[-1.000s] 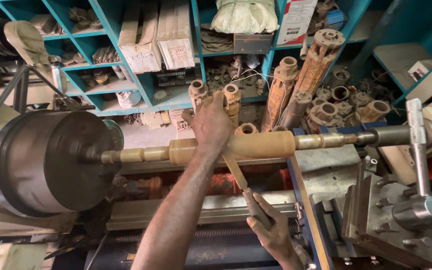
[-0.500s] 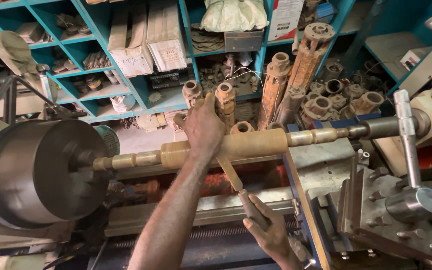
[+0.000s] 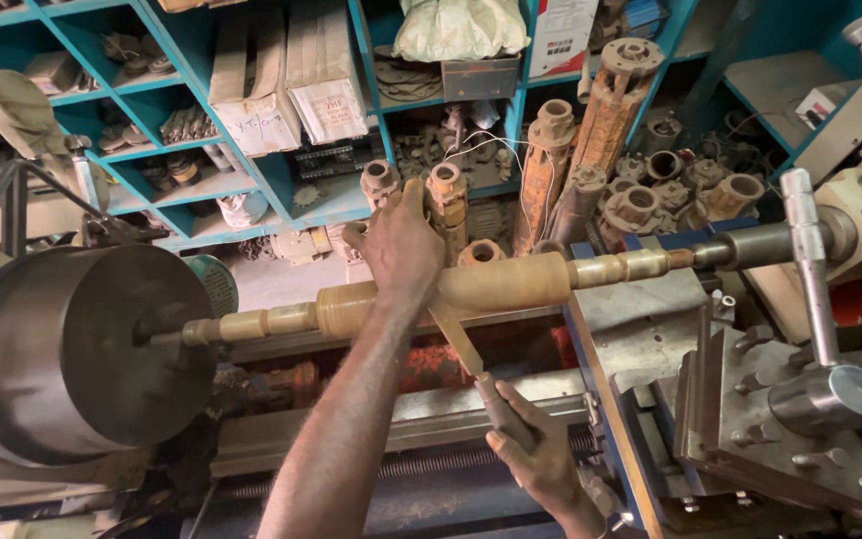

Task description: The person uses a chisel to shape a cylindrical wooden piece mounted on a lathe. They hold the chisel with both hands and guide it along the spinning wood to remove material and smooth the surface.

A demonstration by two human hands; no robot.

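Fingers of the left hand (image 3: 401,245) drape over the top of a long stepped brass-coloured shaft (image 3: 496,284), palm resting on it, curled loosely rather than clenched. The right hand (image 3: 541,454), lower down, is wrapped tight around the handle of a flat metal file (image 3: 461,344), whose blade slants up to meet the underside of the shaft just beside the left hand. The shaft lies level across a lathe, its left end in a broad dull-steel chuck (image 3: 72,349) and its right end meeting the grey tailstock (image 3: 800,235); where it enters the chuck is shadowed and hard to make out. Below, the lathe bed (image 3: 431,414) is greasy and dark, its lower part cut off by the frame. Behind stand teal shelves (image 3: 172,190) crowded with cardboard boxes (image 3: 291,85) and rusty cylindrical castings (image 3: 611,100), dusty and rough.
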